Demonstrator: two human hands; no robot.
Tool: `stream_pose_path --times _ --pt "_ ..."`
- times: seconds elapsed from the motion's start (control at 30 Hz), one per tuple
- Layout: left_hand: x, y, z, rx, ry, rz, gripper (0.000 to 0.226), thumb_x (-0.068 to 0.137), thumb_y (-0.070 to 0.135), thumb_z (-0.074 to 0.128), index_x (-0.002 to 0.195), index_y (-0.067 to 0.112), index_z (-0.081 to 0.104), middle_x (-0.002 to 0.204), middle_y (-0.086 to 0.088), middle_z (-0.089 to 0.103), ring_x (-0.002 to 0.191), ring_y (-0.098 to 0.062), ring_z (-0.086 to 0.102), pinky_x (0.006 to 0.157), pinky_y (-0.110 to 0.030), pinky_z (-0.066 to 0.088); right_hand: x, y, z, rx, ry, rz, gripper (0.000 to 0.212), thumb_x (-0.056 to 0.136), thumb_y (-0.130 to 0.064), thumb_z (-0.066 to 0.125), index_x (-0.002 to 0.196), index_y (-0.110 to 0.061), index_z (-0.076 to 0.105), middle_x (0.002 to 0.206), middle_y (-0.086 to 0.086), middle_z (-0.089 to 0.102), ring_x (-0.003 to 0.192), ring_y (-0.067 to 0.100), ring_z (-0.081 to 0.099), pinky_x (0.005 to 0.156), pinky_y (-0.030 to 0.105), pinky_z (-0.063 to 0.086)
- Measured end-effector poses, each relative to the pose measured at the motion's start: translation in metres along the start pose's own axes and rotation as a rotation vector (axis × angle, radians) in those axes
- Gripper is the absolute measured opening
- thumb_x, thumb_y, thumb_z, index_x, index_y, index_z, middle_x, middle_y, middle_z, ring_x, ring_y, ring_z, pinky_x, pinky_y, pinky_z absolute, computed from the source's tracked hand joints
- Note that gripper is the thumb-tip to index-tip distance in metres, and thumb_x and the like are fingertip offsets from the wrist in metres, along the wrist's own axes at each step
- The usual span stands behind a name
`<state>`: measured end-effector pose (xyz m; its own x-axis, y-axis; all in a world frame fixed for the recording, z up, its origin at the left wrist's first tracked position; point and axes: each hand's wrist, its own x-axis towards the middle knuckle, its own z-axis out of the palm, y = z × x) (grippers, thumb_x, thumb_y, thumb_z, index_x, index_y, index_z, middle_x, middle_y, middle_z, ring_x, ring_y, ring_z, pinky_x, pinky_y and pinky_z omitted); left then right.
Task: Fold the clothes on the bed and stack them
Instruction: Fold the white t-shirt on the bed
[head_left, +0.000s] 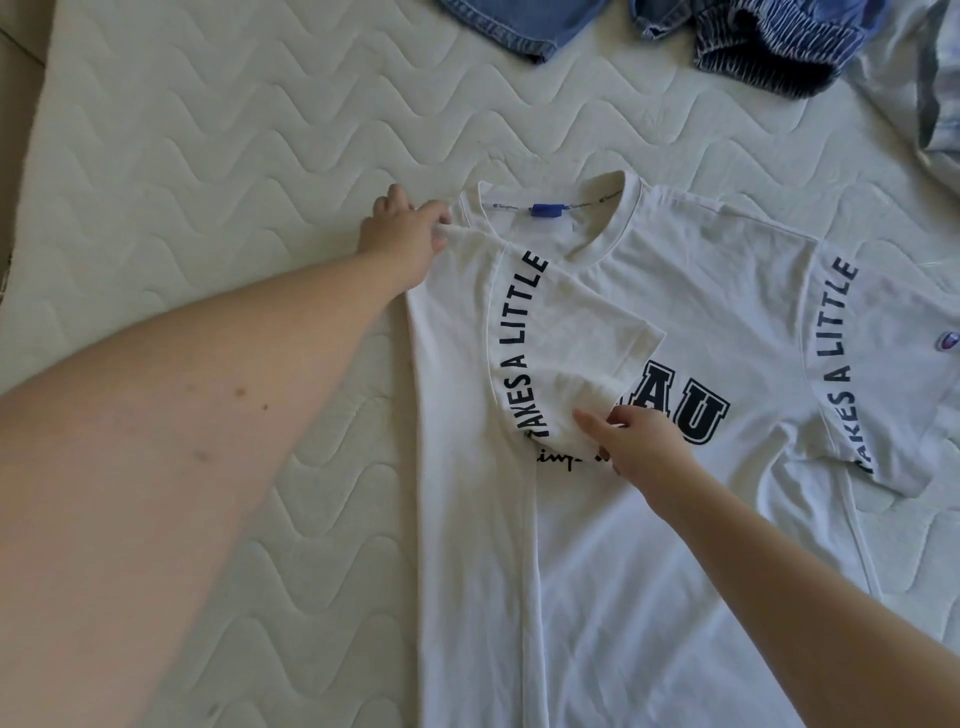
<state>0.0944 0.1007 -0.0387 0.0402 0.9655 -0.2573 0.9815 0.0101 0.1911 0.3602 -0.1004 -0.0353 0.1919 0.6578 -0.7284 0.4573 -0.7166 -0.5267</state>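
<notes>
A white T-shirt (696, 322) with dark lettering lies face up on the quilted mattress (208, 182), collar away from me. Its left side and left sleeve (566, 338) are folded inward over the chest print. My left hand (408, 234) pinches the folded shoulder corner beside the collar. My right hand (636, 447) pinches the lower edge of the folded sleeve at the middle of the chest. The shirt's right sleeve (872, 364) lies spread flat at the right.
At the top edge lie blue denim shorts (524, 23) and a dark striped garment (769, 47). A pale grey-trimmed garment (924, 88) sits at the top right corner. The mattress edge runs down the far left.
</notes>
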Motion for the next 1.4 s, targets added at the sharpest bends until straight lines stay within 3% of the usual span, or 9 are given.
stream_pose_path --times 0.13,0.3,0.4,0.57,0.7,0.87,1.1,1.27,1.4 --pt "0.016 -0.006 -0.011 -0.002 -0.079 0.042 0.018 0.092 0.025 0.065 0.106 0.016 0.063 0.128 -0.014 0.041 0.109 -0.032 0.052 0.095 -0.035 0.041 -0.001 0.003 0.002 -0.059 -0.047 -0.019 0.021 0.082 -0.046 0.073 0.075 -0.026 0.069 0.068 -0.013 0.066 0.067 0.008 0.060 0.055 0.023 0.042" --pt "0.024 -0.016 -0.023 -0.040 -0.071 0.114 0.016 0.093 0.023 0.061 0.104 0.012 0.062 0.112 -0.014 0.063 0.103 -0.032 0.058 0.080 -0.034 0.041 0.001 0.000 -0.003 -0.069 0.008 -0.049 0.024 0.084 -0.042 0.070 0.072 -0.021 0.069 0.043 -0.016 0.055 0.047 0.008 0.051 0.050 0.023 0.038" --pt "0.025 -0.022 -0.023 -0.057 -0.048 0.097 0.017 0.091 0.021 0.063 0.105 0.013 0.060 0.111 -0.015 0.063 0.102 -0.032 0.058 0.079 -0.034 0.042 0.001 -0.002 -0.002 -0.104 0.041 -0.090 0.024 0.085 -0.041 0.069 0.072 -0.021 0.067 0.043 -0.013 0.054 0.044 0.007 0.049 0.047 0.023 0.035" --pt "0.019 -0.011 -0.012 -0.094 -0.029 0.110 0.030 0.089 0.007 0.060 0.118 0.012 0.057 0.126 -0.017 0.048 0.107 -0.033 0.054 0.089 -0.033 0.040 0.000 0.004 0.002 -0.079 0.119 -0.084 0.003 0.088 -0.030 0.061 0.088 -0.028 0.063 0.061 -0.011 0.063 0.055 0.009 0.059 0.047 0.021 0.037" --pt "-0.012 -0.004 -0.001 -0.230 -0.004 0.057 0.056 0.082 0.001 0.061 0.135 0.016 0.048 0.135 -0.015 0.035 0.101 -0.030 0.056 0.096 -0.030 0.042 -0.010 0.010 0.005 -0.001 0.232 -0.064 0.012 0.092 -0.036 0.053 0.095 -0.026 0.058 0.072 -0.010 0.063 0.060 0.014 0.062 0.050 0.024 0.039" --pt "-0.080 -0.005 0.025 -0.291 0.132 -0.050 0.076 0.079 0.012 0.073 0.144 0.017 0.035 0.149 -0.016 0.019 0.129 -0.036 0.038 0.106 -0.032 0.034 -0.043 0.023 0.031 0.018 0.087 -0.090 0.014 0.094 -0.042 0.052 0.090 -0.031 0.059 0.071 -0.010 0.069 0.043 0.009 0.062 0.037 0.017 0.037" --pt "-0.176 -0.008 0.064 -0.656 0.129 -0.468 0.051 0.083 0.033 0.075 0.120 0.008 0.051 0.104 -0.005 0.064 0.096 -0.025 0.062 0.073 -0.020 0.036 -0.092 0.047 0.063 0.008 -0.002 -0.042 0.021 0.093 -0.049 0.053 0.088 -0.029 0.059 0.077 -0.014 0.069 0.043 0.008 0.063 0.036 0.013 0.036" --pt "-0.269 -0.005 0.090 -0.682 -0.119 -0.472 0.034 0.084 0.035 0.074 0.103 0.011 0.060 0.087 0.000 0.062 0.083 -0.022 0.061 0.073 -0.031 0.045 -0.134 0.079 0.084 -0.178 -0.107 -0.076 0.025 0.090 -0.048 0.059 0.100 -0.025 0.059 0.088 -0.013 0.064 0.072 0.016 0.068 0.069 0.032 0.057" --pt "-0.344 0.000 0.110 -0.698 -0.234 -0.507 0.026 0.087 0.031 0.071 0.083 0.007 0.062 0.080 -0.008 0.069 0.077 -0.026 0.064 0.065 -0.034 0.047 -0.158 0.107 0.090 -0.255 -0.193 -0.023 0.027 0.088 -0.050 0.059 0.097 -0.025 0.062 0.079 -0.011 0.067 0.064 0.011 0.065 0.065 0.032 0.058"
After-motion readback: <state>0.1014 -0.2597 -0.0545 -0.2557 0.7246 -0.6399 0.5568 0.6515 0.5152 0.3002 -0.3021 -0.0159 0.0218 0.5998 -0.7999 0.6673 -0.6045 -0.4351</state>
